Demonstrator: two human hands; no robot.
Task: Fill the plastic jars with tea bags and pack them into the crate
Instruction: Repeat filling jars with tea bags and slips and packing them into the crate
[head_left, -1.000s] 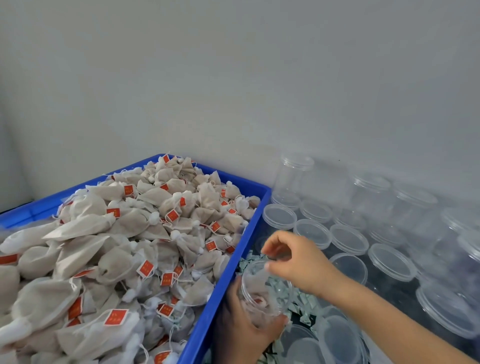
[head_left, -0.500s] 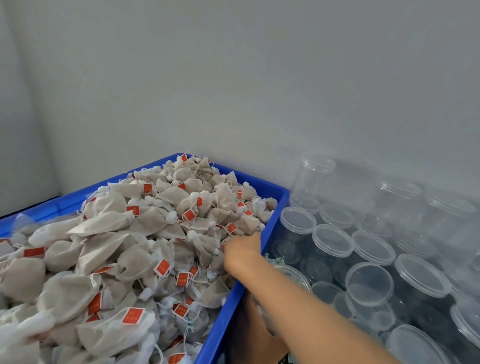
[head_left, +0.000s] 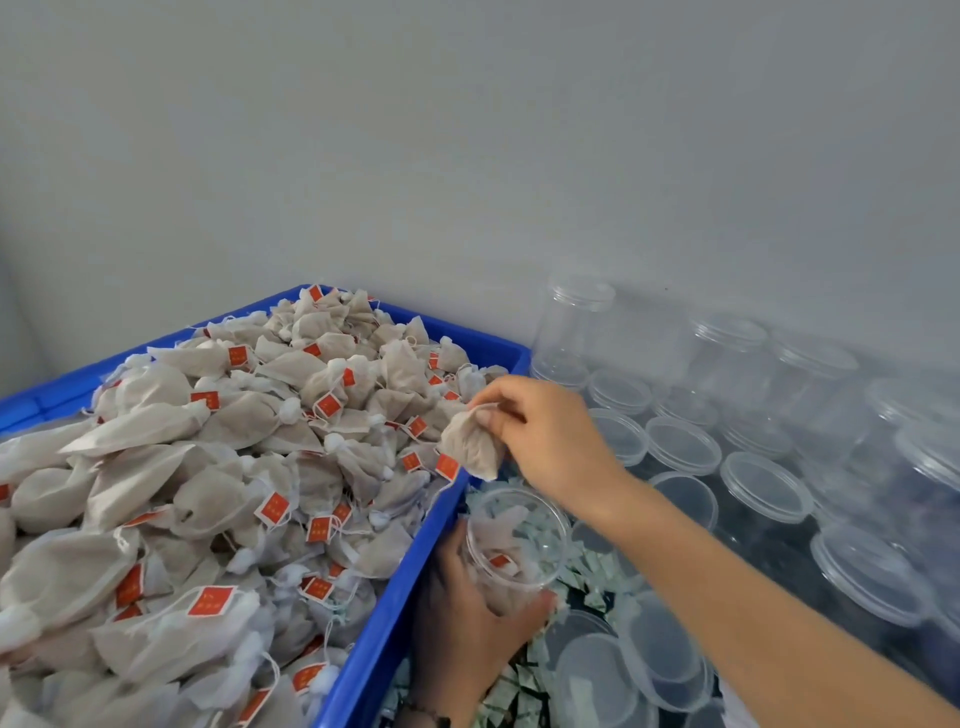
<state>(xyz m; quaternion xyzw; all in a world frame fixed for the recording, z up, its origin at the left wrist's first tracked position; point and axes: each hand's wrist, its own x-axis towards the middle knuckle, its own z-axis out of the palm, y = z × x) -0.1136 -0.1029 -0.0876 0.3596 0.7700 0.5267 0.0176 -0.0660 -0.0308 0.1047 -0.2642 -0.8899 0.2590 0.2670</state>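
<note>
Left of both hands, a blue plastic crate (head_left: 387, 618) holds heaped beige drawstring tea bags (head_left: 208, 467) with orange-red tags; their printing is too small to read. The left hand (head_left: 467, 613) grips an open clear plastic jar (head_left: 514, 545) partly filled with bags. Just above it, the right hand (head_left: 545, 436) pinches one beige tea bag (head_left: 470, 441). Right of the hands stand lidded clear plastic jars (head_left: 763, 483).

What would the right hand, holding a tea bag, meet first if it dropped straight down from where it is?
Most likely the open jar gripped by the left hand; the right hand and tea bag hang roughly above its mouth, though depth is uncertain.
</note>
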